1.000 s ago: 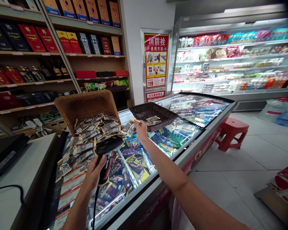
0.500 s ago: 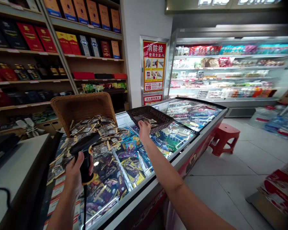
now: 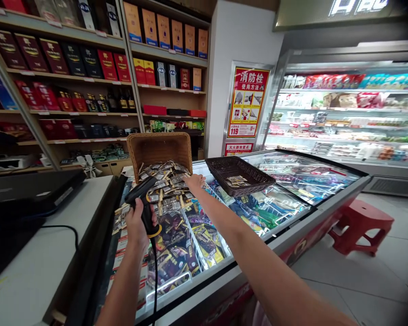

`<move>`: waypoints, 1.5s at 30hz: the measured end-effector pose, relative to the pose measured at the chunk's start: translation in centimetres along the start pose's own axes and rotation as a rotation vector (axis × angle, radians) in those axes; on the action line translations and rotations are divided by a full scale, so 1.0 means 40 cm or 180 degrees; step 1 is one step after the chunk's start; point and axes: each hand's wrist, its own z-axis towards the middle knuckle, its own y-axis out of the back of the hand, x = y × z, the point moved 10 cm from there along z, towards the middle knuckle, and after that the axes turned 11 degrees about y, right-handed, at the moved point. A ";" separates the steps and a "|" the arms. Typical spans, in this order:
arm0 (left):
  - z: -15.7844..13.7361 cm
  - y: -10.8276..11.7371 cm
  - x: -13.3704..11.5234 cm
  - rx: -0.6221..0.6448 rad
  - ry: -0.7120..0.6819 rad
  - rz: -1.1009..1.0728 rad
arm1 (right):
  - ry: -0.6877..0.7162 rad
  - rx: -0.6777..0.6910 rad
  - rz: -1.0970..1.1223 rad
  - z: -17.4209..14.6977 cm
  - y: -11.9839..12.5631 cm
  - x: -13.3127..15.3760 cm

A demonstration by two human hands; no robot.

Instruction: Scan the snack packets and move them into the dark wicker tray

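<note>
My left hand (image 3: 138, 222) is wrapped round the grip of a black barcode scanner (image 3: 142, 190), its cable hanging down. Beyond the scanner, a tan wicker basket (image 3: 159, 144) lies tipped on its side. Small clear-and-gold packets (image 3: 163, 182) spill from it over the freezer lid. At the right edge of that pile is my right hand (image 3: 194, 181), fingers stretched out towards the packets; the fingertips are partly hard to make out. Just right of this hand stands a dark woven basket (image 3: 255, 189) holding a few packets (image 3: 237, 181).
Under the baskets is a glass-topped chest freezer (image 3: 272, 242) with wrapped goods inside. A white counter (image 3: 64, 231) with a black device (image 3: 30, 190) runs along the left. A red stool (image 3: 362, 226) stands on the floor at right. Shelves of boxes (image 3: 170, 77) rise behind.
My right hand has moved left from the dark basket to the packet pile, leaving packets in the dark basket. The view has turned left. My left hand still holds the barcode scanner.
</note>
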 end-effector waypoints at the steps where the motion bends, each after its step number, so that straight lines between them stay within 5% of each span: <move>1: -0.001 -0.003 0.001 0.0026 -0.0004 0.0000 | 0.0021 0.0014 0.0096 -0.001 -0.006 0.005; 5: -0.006 -0.010 0.008 0.0056 0.0025 0.0000 | 0.0301 0.0209 0.1128 -0.033 0.009 0.020; 8: -0.009 -0.020 0.015 0.0089 0.0076 0.0073 | 0.0558 0.0287 0.1884 -0.076 0.084 0.022; 13: -0.004 -0.047 0.043 0.0439 0.0172 0.0322 | 0.0778 -0.0057 0.2299 -0.123 0.241 -0.028; 17: -0.023 -0.087 0.091 0.0866 0.0339 0.0810 | 0.0716 -0.0365 0.2318 -0.126 0.293 -0.077; 24: -0.058 -0.135 0.127 0.1171 0.0378 0.1375 | 0.0801 -0.0503 0.2207 -0.120 0.316 -0.071; 36: -0.069 -0.136 0.113 0.0998 0.0280 0.1201 | 0.0762 -0.0374 0.2167 -0.134 0.322 -0.059; 45: -0.030 -0.121 0.136 0.1252 0.0260 0.1383 | 0.0886 -0.0409 0.2295 -0.129 0.320 -0.063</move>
